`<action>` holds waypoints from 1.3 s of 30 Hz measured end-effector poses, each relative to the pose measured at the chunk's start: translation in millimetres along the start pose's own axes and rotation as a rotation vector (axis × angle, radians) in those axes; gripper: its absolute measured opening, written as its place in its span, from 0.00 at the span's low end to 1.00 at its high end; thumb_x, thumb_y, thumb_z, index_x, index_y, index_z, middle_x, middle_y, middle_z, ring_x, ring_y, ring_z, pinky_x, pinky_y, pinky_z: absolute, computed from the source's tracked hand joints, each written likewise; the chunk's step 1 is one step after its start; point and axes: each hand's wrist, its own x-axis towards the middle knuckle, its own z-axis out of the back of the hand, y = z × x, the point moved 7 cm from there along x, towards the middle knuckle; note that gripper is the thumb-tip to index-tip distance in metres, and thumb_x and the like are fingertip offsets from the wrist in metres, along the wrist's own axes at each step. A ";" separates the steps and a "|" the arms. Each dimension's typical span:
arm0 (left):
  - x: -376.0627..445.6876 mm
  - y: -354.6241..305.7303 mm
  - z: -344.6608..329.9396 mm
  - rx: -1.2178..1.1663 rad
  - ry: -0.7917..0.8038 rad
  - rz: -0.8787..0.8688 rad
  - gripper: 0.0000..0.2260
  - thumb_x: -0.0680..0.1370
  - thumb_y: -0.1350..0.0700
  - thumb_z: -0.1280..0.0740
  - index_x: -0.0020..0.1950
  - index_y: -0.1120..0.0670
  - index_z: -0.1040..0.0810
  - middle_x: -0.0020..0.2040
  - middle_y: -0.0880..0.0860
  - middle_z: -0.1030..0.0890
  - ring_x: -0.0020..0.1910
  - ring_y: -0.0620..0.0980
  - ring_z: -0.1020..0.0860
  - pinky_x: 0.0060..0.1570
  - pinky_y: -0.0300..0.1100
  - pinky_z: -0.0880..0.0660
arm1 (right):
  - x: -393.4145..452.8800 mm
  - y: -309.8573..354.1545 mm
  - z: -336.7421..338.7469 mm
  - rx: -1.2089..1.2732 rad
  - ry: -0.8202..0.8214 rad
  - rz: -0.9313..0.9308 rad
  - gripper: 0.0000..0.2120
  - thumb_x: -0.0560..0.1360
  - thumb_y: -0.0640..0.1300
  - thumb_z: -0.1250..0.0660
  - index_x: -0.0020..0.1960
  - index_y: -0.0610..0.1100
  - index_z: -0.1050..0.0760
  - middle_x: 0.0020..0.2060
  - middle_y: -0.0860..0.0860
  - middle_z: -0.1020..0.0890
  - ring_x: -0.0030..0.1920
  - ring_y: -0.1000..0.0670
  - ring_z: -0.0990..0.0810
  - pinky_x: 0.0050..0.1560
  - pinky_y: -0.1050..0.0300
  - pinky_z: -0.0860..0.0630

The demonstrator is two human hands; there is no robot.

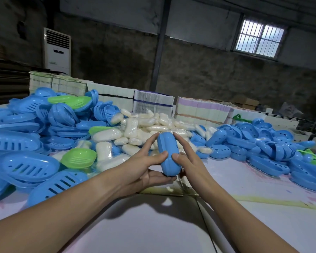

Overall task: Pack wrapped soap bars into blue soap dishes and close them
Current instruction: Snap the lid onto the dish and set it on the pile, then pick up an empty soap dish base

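With the closed blue oval plastic soap dish (169,156) pinched between the 2 hands, left (146,161) and right (187,161), squeeze evenly along its seam until both halves seat.

Both bare forearms reach forward from the lower corners and converge at mid-frame. The left hand (144,161) lies palm-up, thumb pressed across the top of a closed blue soap dish (169,154), fingers (151,141) cupped beneath and along its side. The right hand (188,159) clasps the opposite side, thumb on top, fingers extended forward.
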 end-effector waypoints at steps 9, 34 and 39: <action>-2.3 -4.0 2.0 0.054 0.043 0.011 0.28 0.72 0.57 0.23 0.65 0.31 0.25 0.65 0.61 0.19 0.57 0.73 0.20 0.57 0.64 0.22 | -3.1 1.4 -2.4 0.025 0.028 0.009 0.28 0.68 0.62 0.35 0.65 0.78 0.37 0.59 0.45 0.21 0.56 0.42 0.21 0.50 0.53 0.21; -1.6 -1.6 -12.5 0.040 0.102 -0.020 0.31 0.76 0.57 0.29 0.70 0.28 0.32 0.64 0.59 0.18 0.59 0.70 0.20 0.55 0.57 0.19 | 2.5 -1.8 -2.2 0.056 0.099 0.080 0.30 0.72 0.59 0.33 0.71 0.71 0.39 0.62 0.57 0.24 0.54 0.61 0.19 0.48 0.67 0.23; -1.4 6.1 -11.1 0.097 0.083 0.028 0.30 0.74 0.51 0.30 0.68 0.23 0.34 0.64 0.50 0.18 0.62 0.68 0.21 0.65 0.63 0.27 | 1.7 -2.7 6.4 -0.242 0.046 0.028 0.31 0.69 0.63 0.34 0.67 0.81 0.44 0.62 0.63 0.27 0.51 0.63 0.21 0.47 0.65 0.24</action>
